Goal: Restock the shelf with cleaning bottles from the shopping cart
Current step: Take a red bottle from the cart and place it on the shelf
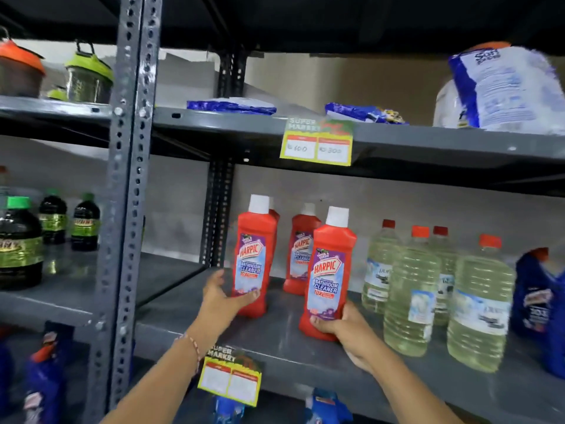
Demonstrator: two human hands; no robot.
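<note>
Red plastic: two Harpic bathroom cleaner bottles on the grey metal shelf (305, 353), near the front edge
Risk: tipping, if the tall narrow bottles get nudged on release; clear bottles (411, 289) just beside the right one
Left hand (224, 293): wrapped round the base of the left Harpic bottle (255, 258), arm reaching up
Right hand (344, 327): clamped on the bottom of the right Harpic bottle (328, 276), tilted slightly

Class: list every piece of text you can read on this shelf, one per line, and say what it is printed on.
"HARPIC BATHROOM CLEANER 10X": red bottle in the right hand
Same: red bottle at the left hand
"SUPER MARKET": upper price tag
"SUPER MARKET": lower price tag
Prices, clear-bottle and green labels: blurred.
</note>
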